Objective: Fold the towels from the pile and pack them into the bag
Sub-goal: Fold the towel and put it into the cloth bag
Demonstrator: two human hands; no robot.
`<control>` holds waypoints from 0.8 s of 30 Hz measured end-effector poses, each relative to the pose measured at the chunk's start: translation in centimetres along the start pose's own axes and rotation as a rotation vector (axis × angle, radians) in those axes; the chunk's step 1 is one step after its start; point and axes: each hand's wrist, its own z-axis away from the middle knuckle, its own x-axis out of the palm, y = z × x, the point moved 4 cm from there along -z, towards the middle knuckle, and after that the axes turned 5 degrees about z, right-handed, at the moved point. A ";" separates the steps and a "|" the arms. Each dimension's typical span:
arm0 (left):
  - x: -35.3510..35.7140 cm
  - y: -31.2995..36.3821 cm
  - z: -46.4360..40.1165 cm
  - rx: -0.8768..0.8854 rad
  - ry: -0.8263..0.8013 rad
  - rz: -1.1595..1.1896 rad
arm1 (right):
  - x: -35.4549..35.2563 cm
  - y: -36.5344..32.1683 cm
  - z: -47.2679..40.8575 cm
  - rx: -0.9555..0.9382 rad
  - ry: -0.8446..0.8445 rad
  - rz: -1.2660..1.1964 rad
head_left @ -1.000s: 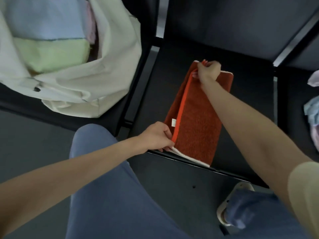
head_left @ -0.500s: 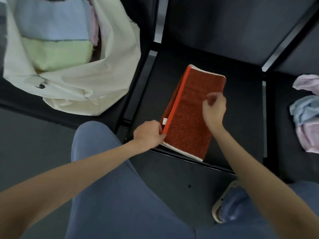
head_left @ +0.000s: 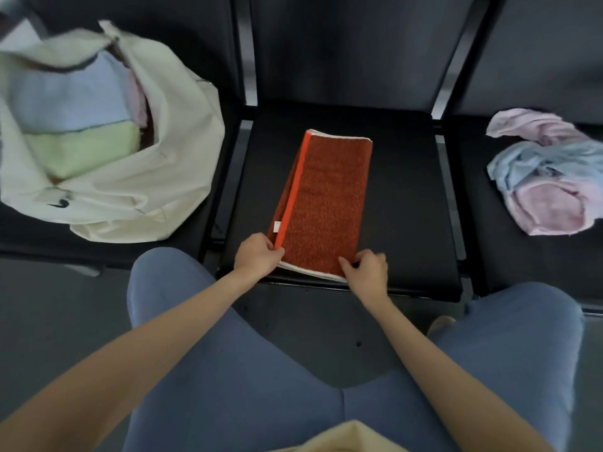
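Head view: upper left, my cream tote bag (head_left: pixel 137 190) holds folded blue and green towels, its far edge blurred. At centre my left hand (head_left: pixel 257 256) pinches the near left corner of the folded rust-orange towel (head_left: pixel 326 203) on the black seat (head_left: pixel 408 190); my right hand (head_left: pixel 367 267) pinches its near right corner. Right, the crumpled towel pile (head_left: pixel 548 177) is cut off.

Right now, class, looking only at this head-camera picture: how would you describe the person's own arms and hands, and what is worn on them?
Both forearms are bare from the bottom edge of the picture to the wrist, with no sleeves in view. The left hand and the right hand wear no gloves, and no watch, bracelet or ring shows. The fingernails are too small to judge.
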 end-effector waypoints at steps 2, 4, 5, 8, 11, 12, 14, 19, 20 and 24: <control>0.0 -0.1 0.2 -0.008 -0.021 0.081 | -0.8 -0.2 0.1 -0.003 -0.021 -0.148; 0.0 0.0 0.9 -0.011 -0.087 0.231 | -2.1 -0.3 0.8 0.004 -0.032 -0.327; -0.1 0.2 1.5 0.015 -0.137 0.279 | -2.5 -0.1 1.3 0.007 -0.060 -0.431; -0.2 1.1 3.7 0.095 -0.318 0.307 | -3.8 0.6 3.2 -0.029 -0.187 -0.626; -0.5 1.0 5.9 -0.034 -0.485 0.422 | -5.1 1.5 5.0 -0.028 -0.275 -0.713; -0.6 0.8 6.4 -0.087 -0.532 0.474 | -5.6 1.9 5.3 -0.006 -0.296 -0.747; -0.8 0.6 7.0 -0.184 -0.600 0.600 | -6.2 2.4 5.5 0.061 -0.347 -0.834; -1.4 2.2 5.7 -0.429 -0.572 1.072 | -7.0 1.5 3.8 0.307 -0.477 -1.208; -1.5 2.6 5.2 -0.490 -0.534 1.173 | -7.2 1.1 3.3 0.332 -0.488 -1.266; -0.8 3.9 3.3 -0.728 -0.401 1.468 | -6.8 -0.1 1.6 0.416 -0.502 -1.372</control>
